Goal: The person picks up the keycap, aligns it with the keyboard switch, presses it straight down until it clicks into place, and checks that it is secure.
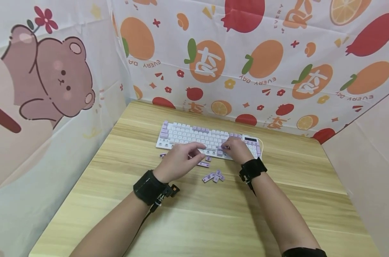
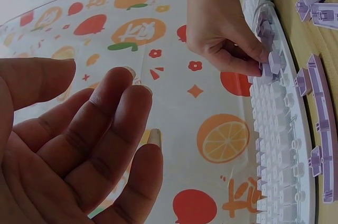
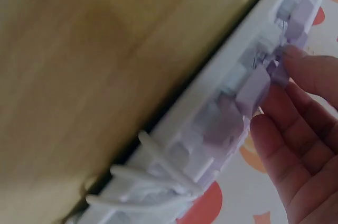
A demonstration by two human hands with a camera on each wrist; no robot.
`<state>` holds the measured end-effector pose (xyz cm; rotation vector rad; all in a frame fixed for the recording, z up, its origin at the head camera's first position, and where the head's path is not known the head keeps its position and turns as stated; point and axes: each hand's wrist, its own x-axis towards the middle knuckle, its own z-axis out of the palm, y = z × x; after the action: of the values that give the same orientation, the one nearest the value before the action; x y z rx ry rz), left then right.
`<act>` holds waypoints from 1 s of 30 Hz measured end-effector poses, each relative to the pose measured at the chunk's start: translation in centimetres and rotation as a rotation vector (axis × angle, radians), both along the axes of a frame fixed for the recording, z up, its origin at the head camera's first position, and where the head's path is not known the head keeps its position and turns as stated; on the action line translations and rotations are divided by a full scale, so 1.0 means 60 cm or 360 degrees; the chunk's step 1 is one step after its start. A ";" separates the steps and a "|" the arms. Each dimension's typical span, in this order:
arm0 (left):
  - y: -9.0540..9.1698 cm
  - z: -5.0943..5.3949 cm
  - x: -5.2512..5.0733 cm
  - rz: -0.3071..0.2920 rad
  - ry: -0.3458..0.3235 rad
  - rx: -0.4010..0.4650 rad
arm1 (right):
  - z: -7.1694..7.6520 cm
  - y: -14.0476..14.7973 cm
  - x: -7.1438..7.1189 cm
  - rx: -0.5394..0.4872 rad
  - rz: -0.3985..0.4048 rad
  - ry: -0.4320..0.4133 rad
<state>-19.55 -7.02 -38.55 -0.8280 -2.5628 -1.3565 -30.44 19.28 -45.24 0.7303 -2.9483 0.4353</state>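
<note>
A white and purple keyboard [image 1: 183,133] lies on the wooden table. At its right part, my right hand [image 1: 238,149] pinches a purple keycap [image 3: 278,74] between thumb and forefinger, low over the front rows. Whether that keycap is seated cannot be told. Just in front of the keyboard hovers my left hand [image 1: 179,161], fingers loosely bent and thumb apart, holding nothing. Some switches along the front row show bare in the left wrist view. A long purple keycap [image 2: 323,129] lies by the front edge, partly hidden by my left hand in the head view.
Several loose purple keycaps [image 1: 216,177] lie in a small group nearer to me. A pale cable [image 1: 262,143] loops at the keyboard's right end. Printed cloth [image 1: 168,71] hangs behind the table [image 1: 213,221] and along its sides.
</note>
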 end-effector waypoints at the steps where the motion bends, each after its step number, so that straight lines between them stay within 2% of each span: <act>1: 0.001 0.000 0.000 -0.0005 0.0005 0.0000 | 0.000 0.000 0.001 0.0009 -0.0006 -0.0005; 5: 0.005 0.000 0.000 -0.0015 0.0000 -0.0010 | -0.001 -0.001 0.007 0.0034 -0.0009 -0.0016; 11: 0.008 0.001 0.000 -0.0026 -0.0026 -0.0026 | -0.007 0.001 0.012 0.0092 0.0051 0.0111; 16: 0.010 -0.003 0.000 -0.0036 -0.0034 -0.0028 | -0.017 0.001 0.015 0.0197 0.0088 0.0160; 24: 0.012 -0.008 -0.002 -0.0054 -0.0014 -0.0029 | -0.024 0.005 0.017 0.0295 0.0210 0.0406; 27: 0.013 -0.010 -0.001 -0.0059 -0.0028 -0.0031 | -0.028 0.009 0.017 0.0259 0.0229 0.0413; 30: 0.013 -0.014 -0.001 -0.0057 -0.0037 -0.0039 | -0.032 0.012 0.016 0.0200 0.0226 0.0366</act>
<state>-19.60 -6.21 -39.39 -0.8716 -2.5994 -1.3555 -29.51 20.01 -47.14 0.9392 -2.7376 0.1620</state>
